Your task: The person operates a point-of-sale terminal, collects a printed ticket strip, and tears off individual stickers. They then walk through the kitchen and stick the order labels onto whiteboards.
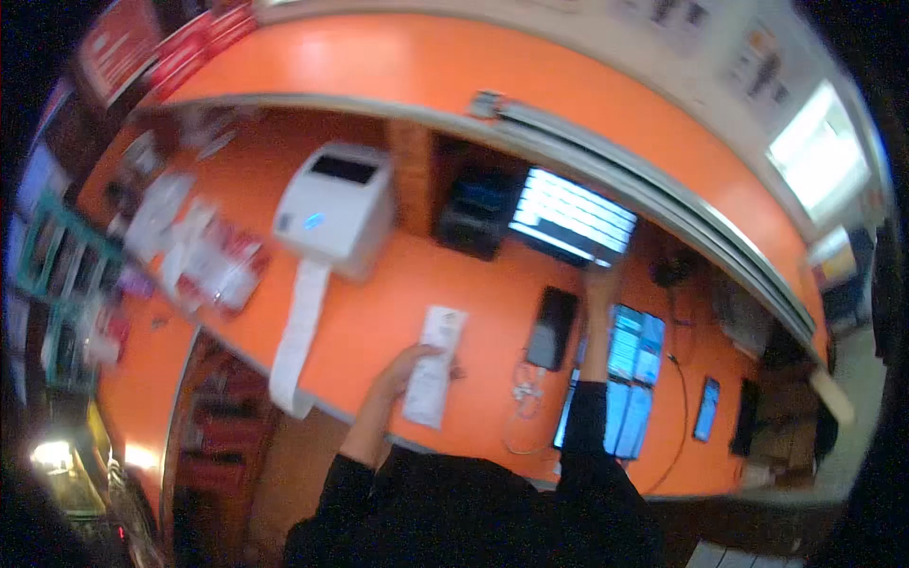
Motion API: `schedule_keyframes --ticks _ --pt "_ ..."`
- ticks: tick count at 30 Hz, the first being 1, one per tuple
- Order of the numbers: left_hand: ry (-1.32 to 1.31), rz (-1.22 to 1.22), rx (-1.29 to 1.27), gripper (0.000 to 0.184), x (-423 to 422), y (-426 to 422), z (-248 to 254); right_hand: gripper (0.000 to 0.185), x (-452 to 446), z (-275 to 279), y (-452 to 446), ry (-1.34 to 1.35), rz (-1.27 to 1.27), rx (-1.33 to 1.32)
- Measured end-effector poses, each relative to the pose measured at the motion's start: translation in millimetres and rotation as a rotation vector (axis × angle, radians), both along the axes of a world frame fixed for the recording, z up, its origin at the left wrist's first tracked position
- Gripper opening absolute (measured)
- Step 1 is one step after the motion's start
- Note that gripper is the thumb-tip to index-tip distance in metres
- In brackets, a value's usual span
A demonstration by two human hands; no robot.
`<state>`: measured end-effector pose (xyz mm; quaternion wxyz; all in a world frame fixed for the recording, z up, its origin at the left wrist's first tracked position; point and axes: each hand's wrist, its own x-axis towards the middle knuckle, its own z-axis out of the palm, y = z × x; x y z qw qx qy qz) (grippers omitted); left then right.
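Note:
My left hand is closed on the edge of a long white paper slip on the orange counter; the thumb side lies on the paper. My right hand reaches forward, blurred, with a finger stretched to the lower edge of a lit tablet screen. Nothing shows in that hand. Under my right forearm lies a larger device with a lit, tiled screen, partly covered by my arm. A dark phone-like device lies between my two arms.
A white label printer feeds out a paper strip over the counter edge. Plastic-wrapped packets lie left. A black device stands beside the tablet. Cables and a phone lie right. An orange raised shelf spans the back.

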<state>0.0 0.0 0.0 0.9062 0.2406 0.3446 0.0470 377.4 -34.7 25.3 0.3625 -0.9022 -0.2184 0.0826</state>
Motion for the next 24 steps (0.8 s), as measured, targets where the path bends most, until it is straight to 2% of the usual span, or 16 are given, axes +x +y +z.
schedule_keyframes --ticks 1,2,3,4,5,7,9,10,12,13,15,16,18,22,24 --pt "-0.006 0.042 -0.023 0.049 -3 7 7 0.092 10 6 -15 -0.025 -0.068 -0.004" --pt "-0.12 0.03 0.009 0.046 -4 14 25 0.088 -3 3 -8 -0.147 -0.14 -0.019" --pt "-0.222 0.016 0.024 0.046 75 -13 18 0.089 63 40 -33 -0.349 -0.103 0.051" --pt "-0.325 0.02 0.041 0.052 87 -7 14 0.088 78 42 -23 -0.404 -0.096 0.103" --pt "-0.403 0.031 0.029 0.06 88 -7 12 0.085 82 42 -32 -0.406 -0.064 0.111" --pt "-0.398 0.002 -0.026 0.063 90 -16 13 0.082 79 56 -36 -0.411 -0.035 0.129" --pt "-0.319 0.004 0.047 0.041 90 -9 12 0.08 77 57 -30 -0.311 -0.008 0.108" --pt "-0.318 0.002 0.051 0.041 89 -6 11 0.08 79 53 -26 -0.277 0.001 0.099" --pt "-0.305 -0.011 0.099 0.044 88 2 11 0.075 83 41 -14 -0.747 -0.086 0.311" --pt "-0.304 -0.013 0.102 0.044 87 4 9 0.075 82 43 -16 -0.747 -0.088 0.312" --pt "-0.273 0.011 0.097 0.046 87 4 6 0.075 75 54 -24 -0.308 -0.057 0.138" --pt "-0.262 0.019 0.095 0.047 88 4 5 0.075 76 51 -23 -0.309 -0.058 0.138" --pt "-0.293 0.007 0.091 0.047 89 5 10 0.075 78 48 -17 -0.526 -0.07 0.25" --pt "-0.323 -0.001 0.124 0.05 89 7 17 0.075 78 51 -18 -0.384 -0.094 0.182" --pt "-0.302 0.019 0.041 0.056 89 8 10 0.076 80 51 -18 -0.429 -0.09 0.179"
